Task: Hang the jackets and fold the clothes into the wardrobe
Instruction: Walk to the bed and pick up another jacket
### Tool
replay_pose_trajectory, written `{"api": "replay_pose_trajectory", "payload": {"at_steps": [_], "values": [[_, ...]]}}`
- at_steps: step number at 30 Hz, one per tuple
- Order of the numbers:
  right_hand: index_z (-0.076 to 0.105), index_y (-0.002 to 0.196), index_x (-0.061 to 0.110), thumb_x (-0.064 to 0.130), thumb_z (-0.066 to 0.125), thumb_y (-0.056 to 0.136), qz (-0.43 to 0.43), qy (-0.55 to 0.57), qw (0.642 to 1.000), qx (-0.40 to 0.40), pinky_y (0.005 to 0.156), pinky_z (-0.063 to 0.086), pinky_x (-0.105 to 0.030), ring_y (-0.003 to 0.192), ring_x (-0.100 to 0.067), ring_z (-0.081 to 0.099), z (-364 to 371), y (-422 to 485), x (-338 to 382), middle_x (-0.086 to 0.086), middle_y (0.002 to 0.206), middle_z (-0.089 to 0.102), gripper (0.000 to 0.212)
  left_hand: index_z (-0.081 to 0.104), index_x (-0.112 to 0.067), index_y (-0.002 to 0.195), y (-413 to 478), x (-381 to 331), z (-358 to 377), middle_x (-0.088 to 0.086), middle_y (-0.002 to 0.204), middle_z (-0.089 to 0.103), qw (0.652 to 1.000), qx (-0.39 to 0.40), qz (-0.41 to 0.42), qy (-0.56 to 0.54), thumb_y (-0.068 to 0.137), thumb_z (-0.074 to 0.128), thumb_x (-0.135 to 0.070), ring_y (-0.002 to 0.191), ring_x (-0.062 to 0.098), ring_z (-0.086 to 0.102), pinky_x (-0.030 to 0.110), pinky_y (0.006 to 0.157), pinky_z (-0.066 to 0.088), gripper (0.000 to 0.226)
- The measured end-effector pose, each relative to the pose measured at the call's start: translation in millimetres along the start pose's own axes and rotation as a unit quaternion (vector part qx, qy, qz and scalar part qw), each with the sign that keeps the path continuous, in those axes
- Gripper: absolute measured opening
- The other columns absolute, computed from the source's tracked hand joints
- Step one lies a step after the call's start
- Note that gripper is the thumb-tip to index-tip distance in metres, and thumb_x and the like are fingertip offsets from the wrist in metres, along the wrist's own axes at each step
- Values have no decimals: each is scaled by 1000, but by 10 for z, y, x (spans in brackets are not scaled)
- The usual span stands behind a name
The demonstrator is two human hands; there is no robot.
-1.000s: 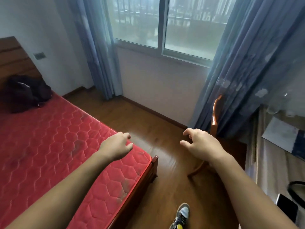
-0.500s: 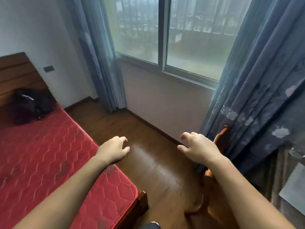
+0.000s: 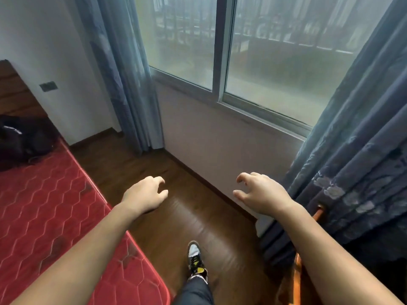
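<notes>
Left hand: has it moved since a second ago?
Yes. The left hand was over the corner of the red mattress; now it hangs over the floor, toward the window.

Floor (image 3: 193,221): wood boards, dark brown, glossy; I see a pale sheen down the middle.
Mattress (image 3: 55,216): red cloth, quilted in hex stitch, matt, w/ a few dark scuffs.
Left curtain (image 3: 127,73): thin blue-grey cloth, matt.
Right curtain (image 3: 356,139): heavier blue cloth, matt, pale patches low down.
Window frame (image 3: 220,51): looks like metal to me, smooth, pale grey.
Wall (image 3: 215,139): painted, matt, smooth.
Headboard (image 3: 15,95): brown wood, dull finish.
Dark bundle (image 3: 19,139): black cloth, matt; can't tell more.
Chair (image 3: 318,213): orange-brown wood, slight shine.
Trouser leg (image 3: 195,291): dark cloth, prob. denim.
</notes>
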State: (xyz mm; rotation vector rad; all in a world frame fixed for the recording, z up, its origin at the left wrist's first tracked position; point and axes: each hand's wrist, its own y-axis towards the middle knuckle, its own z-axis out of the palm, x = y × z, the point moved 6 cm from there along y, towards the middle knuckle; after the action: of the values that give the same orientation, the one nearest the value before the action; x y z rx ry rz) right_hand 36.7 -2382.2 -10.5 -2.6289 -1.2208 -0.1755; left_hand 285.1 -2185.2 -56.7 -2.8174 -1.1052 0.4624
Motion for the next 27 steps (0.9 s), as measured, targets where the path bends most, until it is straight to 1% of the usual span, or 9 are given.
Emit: {"api": "replay_pose_trajectory", "payload": {"at_steps": [2, 5, 11, 15, 19, 22, 27], "values": [[53, 132, 35, 61, 50, 94, -4, -3, 1000, 6, 96, 51, -41, 121, -20, 55, -42, 399, 19, 4, 126, 60, 46, 57, -31, 135, 329, 64, -31, -4, 127, 62, 1000, -1, -2, -3, 95, 53, -51, 111, 18, 63, 40, 90, 56, 45], [53, 131, 34, 60, 50, 94, -15, -7, 1000, 13, 97, 51, -39, 121, -21, 56, -125, 1341, 154, 4, 126, 60, 45, 56, -31, 135, 1059, 266, -157, -4, 128, 62, 1000, -5, -16, -13, 96, 53, -50, 112, 18, 63, 39, 90, 56, 44], [54, 128, 32, 58, 49, 95, -82, -5, 996, 29, 97, 50, -40, 122, -24, 56, -322, 3081, 1006, 2, 124, 60, 43, 55, -32, 137, 2194, 929, -729, -6, 126, 60, 998, -12, -63, -23, 96, 52, -50, 110, 17, 63, 39, 91, 55, 45], [54, 125, 29, 58, 50, 95, -136, -20, 989, 49, 95, 51, -41, 117, -25, 58, -394, 3923, 1582, 1, 120, 60, 42, 54, -32, 138, 2612, 1452, -1085, -7, 129, 59, 993, -26, -112, -25, 97, 52, -49, 114, 17, 62, 38, 94, 53, 44], [54, 129, 33, 58, 52, 95, -202, -22, 978, 53, 93, 50, -37, 119, -23, 58, -422, 4670, 2258, 3, 123, 59, 43, 54, -30, 139, 2853, 1989, -1261, -7, 129, 58, 984, -34, -168, -39, 98, 52, -47, 114, 17, 61, 37, 94, 52, 44], [54, 127, 32, 58, 53, 94, -267, -28, 961, 66, 88, 50, -35, 116, -25, 59, -340, 5179, 2858, 2, 121, 60, 41, 54, -29, 138, 3026, 2392, -1354, -7, 126, 58, 974, -42, -216, -48, 98, 51, -46, 111, 16, 61, 39, 93, 53, 44], [54, 132, 33, 60, 53, 94, -355, -30, 931, 81, 91, 53, -39, 113, -24, 61, -204, 6060, 3772, 2, 121, 62, 46, 54, -29, 138, 3461, 3032, -1583, -6, 128, 58, 954, -62, -287, -56, 98, 52, -45, 112, 18, 61, 40, 92, 53, 43]]}}
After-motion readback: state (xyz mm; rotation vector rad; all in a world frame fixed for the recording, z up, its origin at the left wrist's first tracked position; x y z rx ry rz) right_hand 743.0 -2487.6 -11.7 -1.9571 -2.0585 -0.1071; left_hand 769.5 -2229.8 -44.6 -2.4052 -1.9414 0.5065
